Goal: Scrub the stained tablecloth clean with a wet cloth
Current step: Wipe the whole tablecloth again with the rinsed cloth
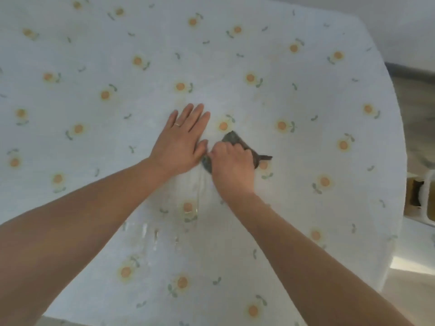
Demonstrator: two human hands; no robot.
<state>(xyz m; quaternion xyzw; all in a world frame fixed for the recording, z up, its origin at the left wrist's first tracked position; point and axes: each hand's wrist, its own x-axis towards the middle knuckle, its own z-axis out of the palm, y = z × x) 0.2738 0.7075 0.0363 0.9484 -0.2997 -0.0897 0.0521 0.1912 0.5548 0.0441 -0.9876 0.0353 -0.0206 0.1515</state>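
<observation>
Lying under right hand [231, 164] — cloth [237, 142].

- No legible text, label, brand, number or sign anywhere in view.
- On the tablecloth [294, 203]: flower print only, no lettering readable.
- On the dark cloth [233, 138]: no tag or marking readable.

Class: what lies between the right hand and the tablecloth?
In the head view, a dark cloth lies bunched under the right hand, against the flowered tablecloth.
</observation>
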